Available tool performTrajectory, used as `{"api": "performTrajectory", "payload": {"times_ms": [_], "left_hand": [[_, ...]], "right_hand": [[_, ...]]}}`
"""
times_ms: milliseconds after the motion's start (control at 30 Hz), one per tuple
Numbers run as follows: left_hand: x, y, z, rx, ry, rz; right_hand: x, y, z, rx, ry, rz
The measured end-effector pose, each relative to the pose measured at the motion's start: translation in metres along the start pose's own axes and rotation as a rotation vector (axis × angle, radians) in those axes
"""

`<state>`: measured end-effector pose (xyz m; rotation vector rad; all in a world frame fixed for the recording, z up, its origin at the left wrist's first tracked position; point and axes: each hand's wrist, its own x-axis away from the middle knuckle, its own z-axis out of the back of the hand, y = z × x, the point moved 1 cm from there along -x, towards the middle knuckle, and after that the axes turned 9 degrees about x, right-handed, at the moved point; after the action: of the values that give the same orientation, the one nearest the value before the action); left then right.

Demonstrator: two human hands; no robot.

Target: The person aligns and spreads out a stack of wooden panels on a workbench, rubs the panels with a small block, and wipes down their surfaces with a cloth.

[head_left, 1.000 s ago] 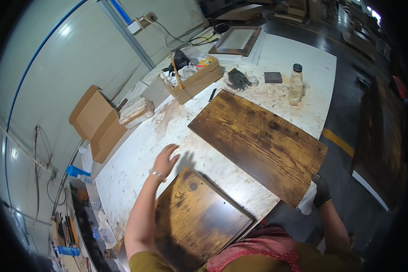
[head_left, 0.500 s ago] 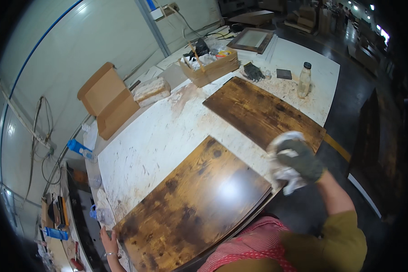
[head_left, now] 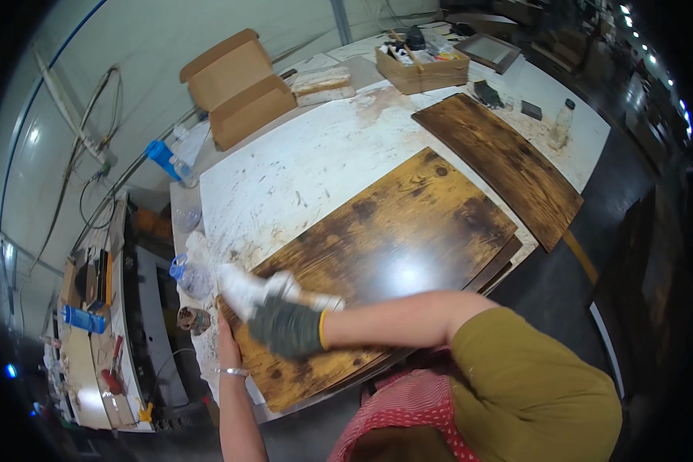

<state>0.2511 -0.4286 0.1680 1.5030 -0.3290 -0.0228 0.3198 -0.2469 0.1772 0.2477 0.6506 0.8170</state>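
A brown, wood-grained board (head_left: 377,208) with dark mottling and a glossy top lies in front of me, on top of another board whose edge shows beneath. My right hand (head_left: 289,329), in a dark grey glove with a yellow cuff, is closed on a white cloth (head_left: 242,291) at the board's left end. The cloth is smeared by motion. My bare left hand (head_left: 228,339), with a bracelet at the wrist, rests along the board's left edge, fingers stretched out and partly hidden. Beyond lies a second, darker wood-grained board (head_left: 500,165).
On the white table (head_left: 285,185) stand an open cardboard box (head_left: 242,92), a carton of odds and ends (head_left: 423,75), a glass bottle (head_left: 562,125) and a dark glove (head_left: 487,94). Plastic bottles (head_left: 192,277) and a small jar (head_left: 193,320) line the left edge.
My right hand has swept the cloth from the board's right end across to its left end. My left hand stays at the left edge. The view has shifted.
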Motion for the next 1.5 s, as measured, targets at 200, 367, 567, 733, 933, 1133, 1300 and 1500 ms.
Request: {"api": "performTrajectory", "payload": {"times_ms": [200,367,567,733,933,1133,1300,1500], "left_hand": [[-0.024,-0.038,0.005,-0.211,-0.161,-0.108],[-0.037,-0.041,0.008,-0.182,-0.179,-0.173],[-0.029,-0.025,0.023,-0.203,-0.105,-0.275],[-0.033,-0.031,0.028,-0.397,-0.102,-0.300],[-0.013,0.040,-0.052,-0.824,-0.022,-0.718],[-0.006,0.086,-0.270,-0.647,-0.497,-0.877],[0.001,0.092,-0.403,-0.753,-0.739,-0.916],[-0.015,0.068,-0.515,-0.999,-0.791,-0.943]], "right_hand": [[0.029,0.082,0.024,-0.131,-0.294,-0.494],[0.039,0.024,-0.015,0.166,0.203,-0.395],[0.099,-0.008,0.086,-0.316,0.085,-0.592],[0.311,0.096,0.178,0.086,-0.644,-1.487],[0.287,0.099,0.202,-0.281,-0.029,-1.356],[0.252,0.094,0.177,-0.431,-0.089,-0.670],[0.397,0.193,0.218,-0.323,0.012,-1.021],[0.613,0.300,0.192,-0.100,-0.198,-1.736]]}}
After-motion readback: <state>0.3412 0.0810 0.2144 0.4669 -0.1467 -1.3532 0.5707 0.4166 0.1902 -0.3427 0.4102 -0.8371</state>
